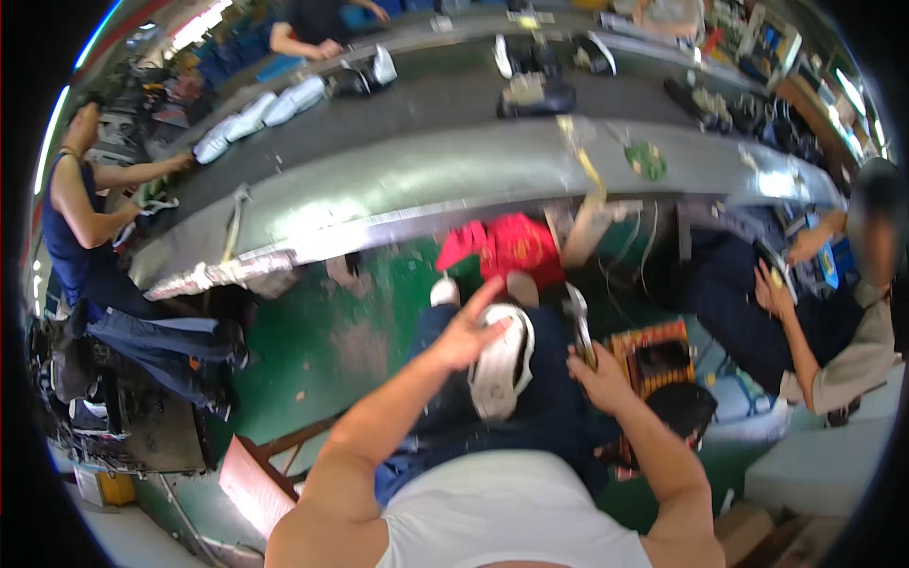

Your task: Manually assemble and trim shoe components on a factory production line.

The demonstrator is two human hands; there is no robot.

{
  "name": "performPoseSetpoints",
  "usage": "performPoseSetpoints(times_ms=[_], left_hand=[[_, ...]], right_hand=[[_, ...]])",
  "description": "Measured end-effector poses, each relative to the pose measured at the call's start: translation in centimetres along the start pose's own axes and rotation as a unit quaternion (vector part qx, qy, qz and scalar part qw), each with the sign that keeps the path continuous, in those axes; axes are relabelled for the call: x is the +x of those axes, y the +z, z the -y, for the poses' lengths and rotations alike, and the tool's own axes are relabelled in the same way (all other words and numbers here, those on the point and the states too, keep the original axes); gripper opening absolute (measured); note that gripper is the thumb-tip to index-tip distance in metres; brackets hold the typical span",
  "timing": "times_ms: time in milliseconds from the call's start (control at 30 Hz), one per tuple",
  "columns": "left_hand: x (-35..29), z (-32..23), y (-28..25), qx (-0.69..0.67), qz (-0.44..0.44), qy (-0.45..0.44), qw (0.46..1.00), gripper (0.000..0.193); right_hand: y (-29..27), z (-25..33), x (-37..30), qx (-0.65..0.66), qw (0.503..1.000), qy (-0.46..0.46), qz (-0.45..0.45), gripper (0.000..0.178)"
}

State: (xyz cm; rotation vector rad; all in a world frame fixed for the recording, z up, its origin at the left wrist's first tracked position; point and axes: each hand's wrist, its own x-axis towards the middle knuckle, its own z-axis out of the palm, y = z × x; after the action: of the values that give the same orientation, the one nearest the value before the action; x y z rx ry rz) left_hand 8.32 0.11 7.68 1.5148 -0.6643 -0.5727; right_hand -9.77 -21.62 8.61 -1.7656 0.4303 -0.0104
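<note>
A white shoe (494,377) rests on my lap between my thighs, its opening facing up. My left hand (464,333) lies against its far left side, index finger stretched out and thumb spread over the shoe's edge; the other fingers are partly hidden. To the right of the shoe, my right hand (598,374) is closed around the handle of a metal hand tool (577,308) with a curved, shiny head. Whether it is a hammer or pincers is unclear. The tool's head points away from me, apart from the shoe.
A long metal-edged bench (417,175) runs ahead, with a dark belt carrying white shoes (256,115) and dark shoes (540,97). A red bag (516,248) hangs below. A person (76,208) works at left, another (843,312) sits at right, near an orange crate (653,355).
</note>
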Motion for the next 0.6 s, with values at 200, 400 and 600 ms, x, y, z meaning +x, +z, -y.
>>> performPoseSetpoints(times_ms=[200,400,600], left_hand=[[-1.8,-0.2,-0.3,-0.130,-0.009,-0.083,0.988,0.051],[-2.8,-0.2,-0.1,-0.101,0.012,-0.094,0.990,0.053],[-3.2,1.1,-0.5,0.007,0.024,-0.054,0.998,0.055]], right_hand=[[0.7,3.8,-2.0,-0.074,0.989,-0.002,0.129,0.027],[1.9,4.4,-2.2,-0.068,0.971,0.040,0.224,0.024],[2.1,4.6,-0.7,0.019,0.960,0.093,0.265,0.023]])
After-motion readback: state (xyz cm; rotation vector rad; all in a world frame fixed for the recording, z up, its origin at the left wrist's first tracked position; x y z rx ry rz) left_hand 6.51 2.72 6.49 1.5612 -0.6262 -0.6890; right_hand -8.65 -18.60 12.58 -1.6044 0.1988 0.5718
